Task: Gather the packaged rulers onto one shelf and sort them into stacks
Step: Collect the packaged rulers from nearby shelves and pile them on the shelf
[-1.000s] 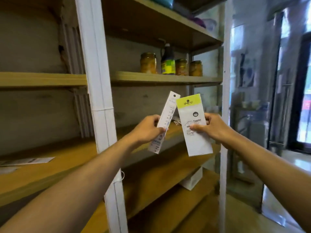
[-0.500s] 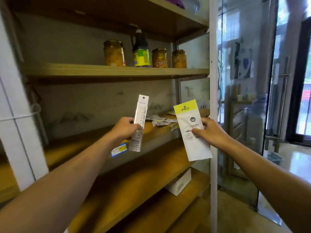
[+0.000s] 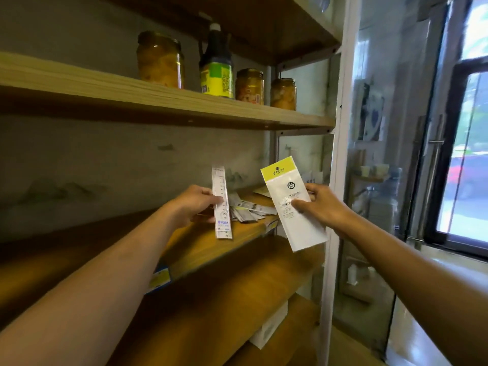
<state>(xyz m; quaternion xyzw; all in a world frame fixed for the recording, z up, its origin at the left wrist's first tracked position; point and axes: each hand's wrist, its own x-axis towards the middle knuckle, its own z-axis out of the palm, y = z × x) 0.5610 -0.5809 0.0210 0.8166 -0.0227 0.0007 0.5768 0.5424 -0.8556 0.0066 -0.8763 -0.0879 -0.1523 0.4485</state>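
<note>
My left hand (image 3: pixel 194 203) grips a narrow packaged ruler (image 3: pixel 221 204), held upright above the middle wooden shelf (image 3: pixel 200 241). My right hand (image 3: pixel 320 204) pinches a wider white packet with a yellow top band (image 3: pixel 291 204), tilted slightly left, in front of the shelf's right end. A loose pile of several packaged rulers (image 3: pixel 248 210) lies on that shelf between and behind the two held packets. A further flat packet (image 3: pixel 261 191) lies at the back right of the shelf.
The shelf above carries three jars of yellow preserves (image 3: pixel 159 59) and a dark bottle with a green label (image 3: pixel 216 64). A white box (image 3: pixel 269 326) sits on a lower shelf. A white upright post (image 3: pixel 340 159) bounds the shelving on the right; a glass door (image 3: pixel 435 154) stands beyond.
The view has swung right along the shelving; the white left post has left the frame. Both hands with their packets have come nearer to the ruler pile on the middle shelf.
</note>
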